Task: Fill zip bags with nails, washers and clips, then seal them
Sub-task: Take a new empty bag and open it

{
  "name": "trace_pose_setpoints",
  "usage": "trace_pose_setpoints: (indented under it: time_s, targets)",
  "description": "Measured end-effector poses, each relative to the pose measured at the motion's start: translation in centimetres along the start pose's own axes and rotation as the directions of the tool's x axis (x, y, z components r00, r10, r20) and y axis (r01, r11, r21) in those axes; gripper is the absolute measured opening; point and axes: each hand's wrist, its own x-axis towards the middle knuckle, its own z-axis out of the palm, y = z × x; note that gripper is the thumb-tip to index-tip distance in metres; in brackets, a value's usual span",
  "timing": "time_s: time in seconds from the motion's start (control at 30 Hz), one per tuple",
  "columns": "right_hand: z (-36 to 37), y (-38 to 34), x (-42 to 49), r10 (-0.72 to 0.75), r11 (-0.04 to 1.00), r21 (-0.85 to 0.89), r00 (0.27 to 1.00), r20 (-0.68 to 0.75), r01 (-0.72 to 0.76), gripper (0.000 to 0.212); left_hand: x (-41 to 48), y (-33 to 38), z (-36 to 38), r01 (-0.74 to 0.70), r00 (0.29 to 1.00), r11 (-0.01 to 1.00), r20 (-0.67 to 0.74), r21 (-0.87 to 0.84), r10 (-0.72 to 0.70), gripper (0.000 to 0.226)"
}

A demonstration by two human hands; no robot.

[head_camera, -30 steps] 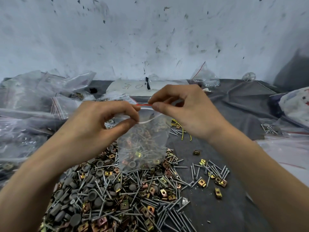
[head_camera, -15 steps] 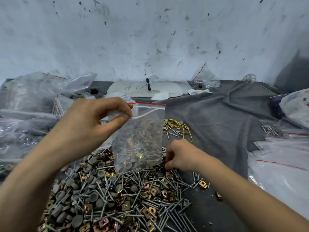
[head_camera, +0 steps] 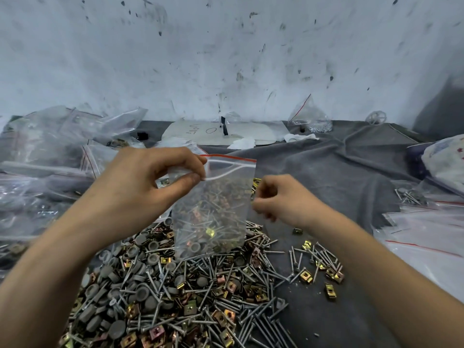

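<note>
While your left hand [head_camera: 140, 189] pinches the zip bag [head_camera: 213, 209] by its top left corner, the bag hangs just above the pile of nails, washers and clips [head_camera: 190, 292], with its mouth partly open. Your right hand [head_camera: 278, 199] is curled beside its right edge; whether it holds something, I cannot tell. The thin plastic is soft and slippery, and the metal inside looks heavy, so take it at the stiffer zip strip [head_camera: 229, 159].

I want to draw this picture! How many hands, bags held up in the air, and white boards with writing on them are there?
Hands: 2 (left hand, right hand)
Held-up zip bag: 1
White board with writing: 1
Total: 4
</note>
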Motion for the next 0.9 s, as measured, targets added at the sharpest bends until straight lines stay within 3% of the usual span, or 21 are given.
trace_pose_setpoints:
  time_s: [0.1,0.23,0.37,0.53,0.6,0.7,0.8,0.9]
  targets:
    - [-1.0,-1.7,-0.3,-0.137,0.964,0.225,0.99,-0.031,0.141,0.021,0.0,0.4,0.1,-0.016,1.0,1.0,0.011,-0.012,0.016,0.023]
    - [-2.1,-2.9,-0.8,-0.245,0.906,0.339,0.967,-0.07,0.254,0.027,0.0,0.4,0.1,-0.016,1.0,0.999,0.013,-0.028,0.017,0.023]
    - [-2.5,-2.9,-0.9,-0.232,0.889,0.369,0.962,-0.145,0.271,0.024,0.0,0.1,0.2,0.006,1.0,1.0,-0.015,-0.002,-0.006,0.004]
    - [-3.1,-3.3,-1.3,-0.203,0.864,0.413,0.95,-0.236,0.288,0.022,0.1,0.0,0.2,0.055,0.997,0.997,-0.063,0.062,-0.051,0.007]
    - [-2.9,-3.8,-1.5,-0.232,0.852,0.43,0.951,-0.204,0.3,0.022,0.0,0.2,0.3,0.081,0.995,0.996,-0.069,0.037,-0.078,0.004]
    - [-1.8,-4.7,-1.9,-0.306,0.845,0.431,0.947,-0.098,0.317,0.021,-0.2,1.1,0.7,0.08,0.997,0.997,-0.022,0.014,-0.08,0.027]
    - [-0.6,-5.6,-2.2,-0.376,0.838,0.425,0.927,-0.004,0.342,0.024,-0.1,1.6,1.2,0.054,0.999,0.998,-0.005,0.024,-0.054,0.028]
    - [-0.1,-5.9,-2.3,-0.4,0.829,0.428,0.917,0.001,0.361,0.025,0.0,1.5,1.2,0.094,0.995,0.994,-0.013,-0.057,-0.095,0.034]
